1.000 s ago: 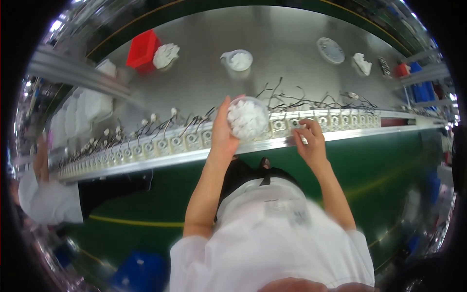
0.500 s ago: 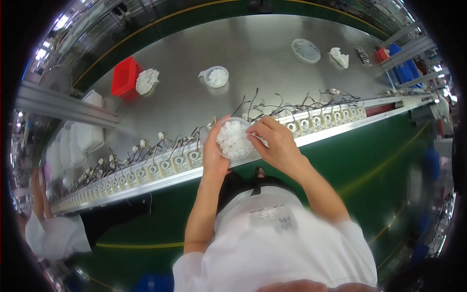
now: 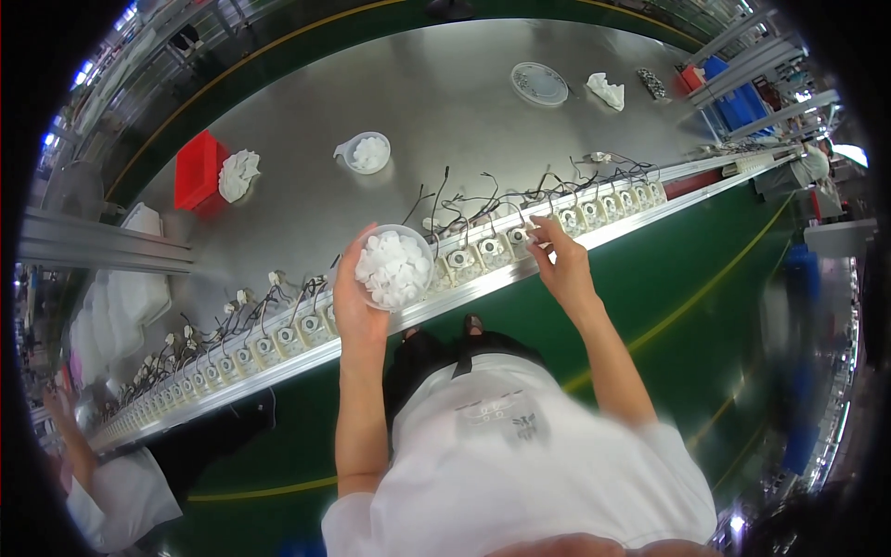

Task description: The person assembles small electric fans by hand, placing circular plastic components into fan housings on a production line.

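Observation:
A round, translucent white bowl [image 3: 430, 269] rests in my left hand [image 3: 353, 306], whose fingers curl round its left side. Loose small white pieces [image 3: 393, 265] fill it; their exact kind is too small to make out. To the right of the bowl, my right hand [image 3: 566, 271] has thumb and fingertips pinched together on what looks like one small white piece [image 3: 533, 239]. Those fingertips are beside a row of cream square units with round centres [image 3: 491, 252], seated along a metal rail. Dark wires [image 3: 501, 206] stick up behind the units.
Across the steel table [image 3: 445, 93] stand a red bin [image 3: 198, 174], crumpled white cloth [image 3: 239, 175], a white scoop [image 3: 345, 151] with white pieces, a round lid [image 3: 538, 84] and another cloth [image 3: 606, 91]. White trays lie left. A co-worker's arm [image 3: 70, 432] reaches in at far left.
My right hand has left the bowl and moved right to the row of units. The bowl, in my left hand, sits further left in view, and the whole scene has shifted left.

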The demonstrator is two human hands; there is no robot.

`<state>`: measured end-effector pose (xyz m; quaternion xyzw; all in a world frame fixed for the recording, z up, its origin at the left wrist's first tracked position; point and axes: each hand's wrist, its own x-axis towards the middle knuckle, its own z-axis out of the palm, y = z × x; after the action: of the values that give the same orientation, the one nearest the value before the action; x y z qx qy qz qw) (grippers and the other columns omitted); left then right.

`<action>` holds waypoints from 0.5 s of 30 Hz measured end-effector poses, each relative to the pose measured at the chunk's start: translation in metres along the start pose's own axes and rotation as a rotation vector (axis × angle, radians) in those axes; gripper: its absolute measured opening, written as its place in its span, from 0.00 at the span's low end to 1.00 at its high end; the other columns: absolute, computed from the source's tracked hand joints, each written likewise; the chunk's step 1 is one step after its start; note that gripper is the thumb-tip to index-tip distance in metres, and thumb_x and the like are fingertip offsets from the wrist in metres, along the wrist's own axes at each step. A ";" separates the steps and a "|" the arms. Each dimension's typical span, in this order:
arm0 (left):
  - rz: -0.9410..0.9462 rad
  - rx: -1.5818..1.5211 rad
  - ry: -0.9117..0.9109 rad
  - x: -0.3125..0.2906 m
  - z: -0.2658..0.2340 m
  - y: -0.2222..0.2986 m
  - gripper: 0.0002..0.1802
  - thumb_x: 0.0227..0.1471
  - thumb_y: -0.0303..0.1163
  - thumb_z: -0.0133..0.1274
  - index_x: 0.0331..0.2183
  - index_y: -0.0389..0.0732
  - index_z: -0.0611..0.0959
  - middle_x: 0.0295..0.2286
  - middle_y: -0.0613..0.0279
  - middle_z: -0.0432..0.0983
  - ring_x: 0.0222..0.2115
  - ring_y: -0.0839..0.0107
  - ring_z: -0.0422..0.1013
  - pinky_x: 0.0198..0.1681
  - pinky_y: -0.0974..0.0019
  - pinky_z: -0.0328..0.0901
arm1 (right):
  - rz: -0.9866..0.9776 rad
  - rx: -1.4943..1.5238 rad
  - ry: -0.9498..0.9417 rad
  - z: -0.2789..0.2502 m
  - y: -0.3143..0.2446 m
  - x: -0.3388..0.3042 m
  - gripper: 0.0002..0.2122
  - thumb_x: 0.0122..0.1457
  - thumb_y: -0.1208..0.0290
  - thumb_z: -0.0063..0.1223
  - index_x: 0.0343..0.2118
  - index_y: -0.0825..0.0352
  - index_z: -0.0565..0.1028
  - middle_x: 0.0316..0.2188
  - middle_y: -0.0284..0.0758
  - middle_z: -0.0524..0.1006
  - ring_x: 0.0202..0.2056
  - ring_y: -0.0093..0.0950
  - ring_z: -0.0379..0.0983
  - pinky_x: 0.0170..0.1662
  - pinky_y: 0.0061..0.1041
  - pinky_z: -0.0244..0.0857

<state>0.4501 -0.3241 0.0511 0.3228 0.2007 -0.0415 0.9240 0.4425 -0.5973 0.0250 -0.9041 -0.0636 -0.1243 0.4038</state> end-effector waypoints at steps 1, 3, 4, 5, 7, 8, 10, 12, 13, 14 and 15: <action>0.010 0.009 -0.011 0.000 0.000 0.000 0.23 0.54 0.36 0.46 0.48 0.31 0.71 0.43 0.52 0.71 0.46 0.61 0.69 0.51 0.58 0.64 | -0.018 -0.024 0.040 0.001 0.003 -0.002 0.11 0.50 0.82 0.55 0.37 0.70 0.74 0.29 0.41 0.76 0.30 0.33 0.75 0.31 0.26 0.68; 0.009 0.011 -0.010 -0.002 0.000 0.000 0.23 0.54 0.36 0.45 0.48 0.30 0.71 0.43 0.52 0.71 0.46 0.61 0.69 0.51 0.58 0.64 | -0.006 -0.034 0.028 0.004 0.000 -0.002 0.10 0.49 0.82 0.56 0.36 0.70 0.75 0.29 0.41 0.76 0.29 0.34 0.75 0.30 0.26 0.68; 0.011 0.014 -0.010 -0.003 0.001 0.000 0.23 0.54 0.35 0.45 0.48 0.30 0.71 0.44 0.52 0.71 0.46 0.60 0.69 0.52 0.58 0.64 | 0.005 -0.041 0.017 0.005 -0.002 -0.002 0.09 0.48 0.82 0.56 0.35 0.70 0.76 0.29 0.40 0.75 0.29 0.34 0.74 0.30 0.27 0.68; 0.015 0.018 -0.009 -0.004 0.001 0.000 0.23 0.54 0.35 0.45 0.48 0.30 0.71 0.44 0.52 0.71 0.46 0.60 0.69 0.52 0.58 0.64 | 0.003 -0.036 0.018 0.007 0.000 -0.003 0.09 0.48 0.82 0.56 0.35 0.70 0.76 0.29 0.40 0.75 0.29 0.34 0.74 0.30 0.27 0.68; 0.005 0.002 -0.026 -0.005 -0.001 -0.003 0.21 0.54 0.36 0.47 0.46 0.32 0.72 0.43 0.55 0.71 0.46 0.64 0.68 0.51 0.62 0.63 | -0.054 -0.084 0.030 0.014 0.005 -0.005 0.09 0.47 0.82 0.57 0.34 0.70 0.77 0.29 0.40 0.74 0.28 0.35 0.74 0.31 0.27 0.68; 0.006 0.002 -0.025 -0.005 -0.001 -0.004 0.21 0.54 0.36 0.47 0.46 0.32 0.72 0.43 0.55 0.71 0.46 0.64 0.68 0.51 0.62 0.63 | -0.056 -0.082 0.029 0.015 0.005 -0.005 0.09 0.47 0.82 0.57 0.34 0.70 0.77 0.29 0.40 0.74 0.28 0.35 0.74 0.31 0.27 0.68; 0.018 0.006 0.001 -0.006 -0.002 -0.006 0.21 0.54 0.37 0.48 0.46 0.32 0.72 0.43 0.55 0.71 0.46 0.64 0.68 0.51 0.62 0.63 | 0.007 -0.091 0.020 0.017 0.004 -0.006 0.09 0.47 0.81 0.58 0.34 0.70 0.77 0.29 0.40 0.74 0.28 0.35 0.73 0.31 0.28 0.67; 0.004 -0.002 -0.005 -0.008 -0.002 -0.007 0.21 0.54 0.37 0.48 0.46 0.32 0.73 0.43 0.55 0.71 0.46 0.64 0.68 0.52 0.63 0.63 | -0.034 -0.123 0.031 0.018 0.005 -0.007 0.10 0.47 0.81 0.58 0.35 0.70 0.77 0.30 0.40 0.73 0.28 0.34 0.72 0.31 0.29 0.67; -0.012 -0.009 -0.014 -0.009 -0.002 -0.007 0.21 0.54 0.37 0.48 0.46 0.32 0.73 0.43 0.55 0.71 0.46 0.65 0.68 0.52 0.63 0.63 | -0.073 -0.157 0.046 0.019 0.006 -0.007 0.11 0.47 0.81 0.58 0.36 0.70 0.77 0.30 0.39 0.73 0.29 0.34 0.71 0.31 0.29 0.67; -0.009 -0.009 -0.011 -0.011 -0.001 -0.006 0.21 0.54 0.37 0.48 0.46 0.32 0.73 0.43 0.55 0.71 0.46 0.65 0.68 0.52 0.63 0.63 | -0.075 -0.155 0.044 0.021 0.007 -0.009 0.11 0.47 0.81 0.58 0.36 0.70 0.77 0.30 0.39 0.73 0.29 0.34 0.71 0.31 0.29 0.67; -0.017 -0.013 -0.008 -0.012 0.001 -0.005 0.21 0.54 0.37 0.48 0.46 0.32 0.73 0.43 0.55 0.71 0.47 0.65 0.68 0.52 0.63 0.62 | -0.122 -0.178 0.069 0.022 0.008 -0.013 0.12 0.46 0.81 0.58 0.36 0.69 0.76 0.31 0.40 0.72 0.30 0.35 0.70 0.31 0.30 0.66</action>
<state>0.4379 -0.3291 0.0537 0.3151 0.2003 -0.0495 0.9264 0.4361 -0.5861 0.0015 -0.9260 -0.0932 -0.1846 0.3157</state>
